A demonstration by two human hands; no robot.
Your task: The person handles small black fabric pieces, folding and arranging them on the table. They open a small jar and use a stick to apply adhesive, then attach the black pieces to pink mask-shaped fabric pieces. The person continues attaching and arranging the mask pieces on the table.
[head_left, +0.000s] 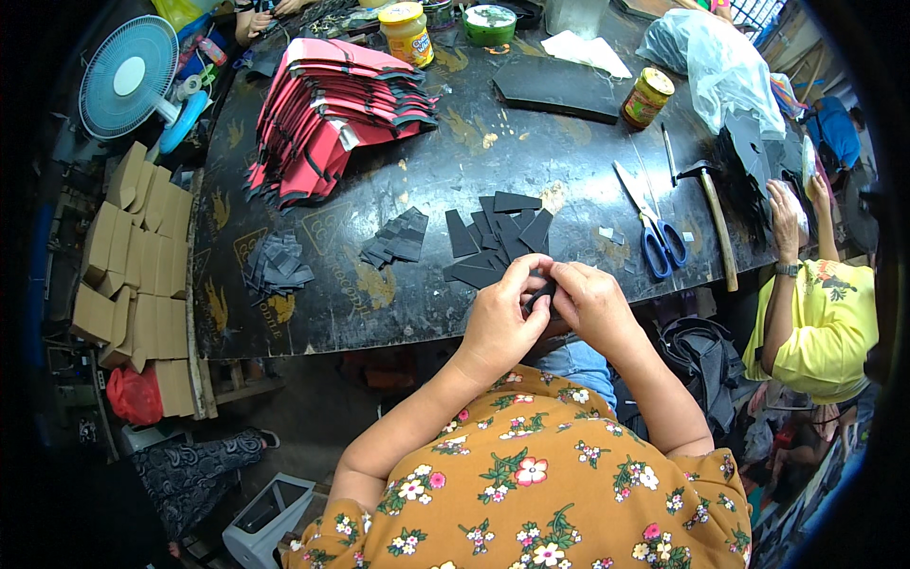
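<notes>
My left hand (pixel 504 313) and my right hand (pixel 599 302) meet at the table's near edge. Both are closed on a small black piece (pixel 536 286), mostly hidden by the fingers. Just beyond them lies a loose heap of flat black strips (pixel 502 228). To its left sit a fanned pile of black pieces (pixel 398 237) and a pile of small dark grey pieces (pixel 277 262). Scissors with blue handles (pixel 654 228) rest to the right of my hands, beside a hammer with a wooden handle (pixel 718 223).
Stacked pink and black panels (pixel 332 119) stand at the table's far left. Two jars (pixel 406 33), (pixel 647 98), a green tub (pixel 489 26) and a black slab (pixel 556 87) are farther back. A person in yellow (pixel 820 327) works at right. Cardboard boxes (pixel 142 256) and a fan (pixel 130 78) are left.
</notes>
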